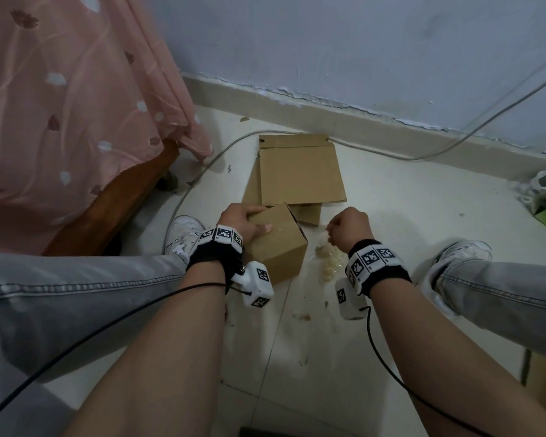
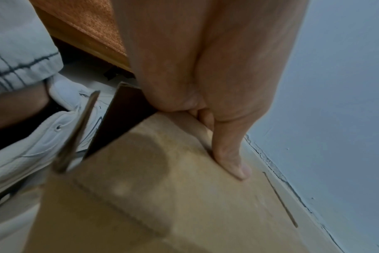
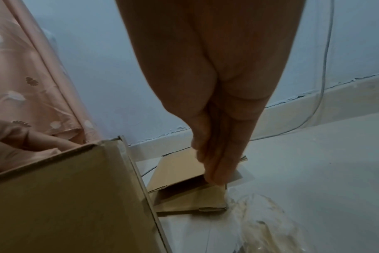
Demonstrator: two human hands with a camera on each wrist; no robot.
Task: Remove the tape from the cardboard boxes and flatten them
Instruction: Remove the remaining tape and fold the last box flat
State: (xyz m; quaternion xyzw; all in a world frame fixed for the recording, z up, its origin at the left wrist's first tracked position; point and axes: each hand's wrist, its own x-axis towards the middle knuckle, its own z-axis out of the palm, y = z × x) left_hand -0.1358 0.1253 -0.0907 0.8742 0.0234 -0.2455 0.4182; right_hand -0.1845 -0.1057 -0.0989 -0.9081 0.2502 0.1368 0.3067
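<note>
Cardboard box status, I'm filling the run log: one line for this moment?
left hand grips cardboard box | right hand pinches tape strip | flattened boxes behind

bare forearms with black wristbands (image 1: pixel 210 252) bearing square-coded white blocks and black cables, grey jeans (image 1: pixel 60 288), white sneakers (image 1: pixel 183 230).

- Home, prob. bedroom
- Bed (image 1: pixel 114 197) w/ wood frame, pink patterned cover (image 1: pixel 60 105) draped over it
- Pale tiled floor (image 1: pixel 407 209), painted wall (image 1: pixel 360 42) peeling at skirting, loose cable (image 1: pixel 454 143)
</note>
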